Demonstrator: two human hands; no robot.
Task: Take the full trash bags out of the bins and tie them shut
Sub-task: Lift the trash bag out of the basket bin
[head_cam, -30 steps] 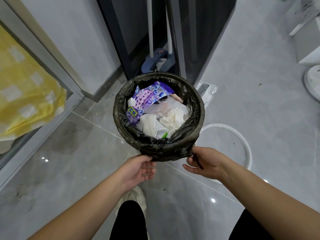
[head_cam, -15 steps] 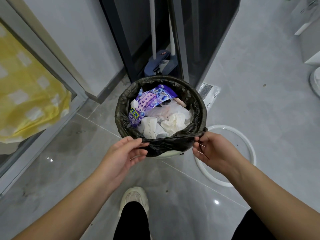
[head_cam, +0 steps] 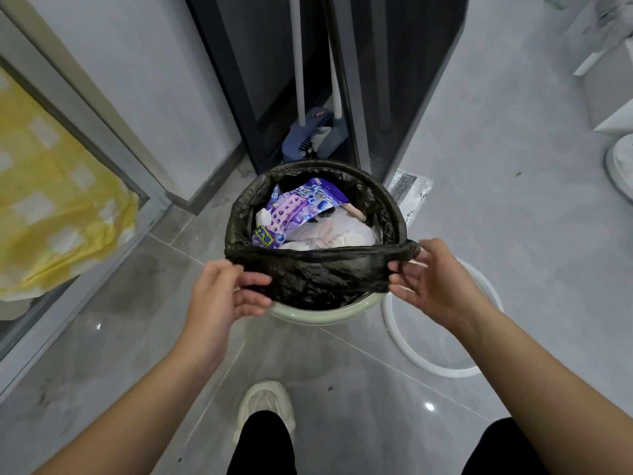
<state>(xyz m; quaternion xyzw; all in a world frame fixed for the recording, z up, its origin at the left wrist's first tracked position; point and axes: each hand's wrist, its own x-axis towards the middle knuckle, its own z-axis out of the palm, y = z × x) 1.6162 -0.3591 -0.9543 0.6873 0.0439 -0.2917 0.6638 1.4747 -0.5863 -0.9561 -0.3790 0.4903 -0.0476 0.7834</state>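
Two bare hands grip the near hem of a black trash bag that lines a round bin.

1. Bag material: thin, crinkled, glossy black plastic film. The far half of its hem is folded over the bin rim in a smooth arc. The near half is pulled off the rim and stretched into a straight, taut band across the opening.
2. Bin: circular, smooth, pale green rim, exposed along the near side below the lifted film. It stands on the grey glossy tiled floor.
3. Contents: a purple printed foil wrapper lies on crumpled white tissue, filling the bag close to the top.
4. Left hand: fingers and thumb are closed on the left end of the stretched band.
5. Right hand: fingertips are pinched on the bunched right end of the band.
6. Surroundings: a white ring lies flat on the floor just right of the bin. A blue broom head stands behind the bin in a dark-framed recess.

Change from half a second ago: the near hem has risen higher above the rim, and both hands have moved up and further apart, exposing more of the pale green rim.
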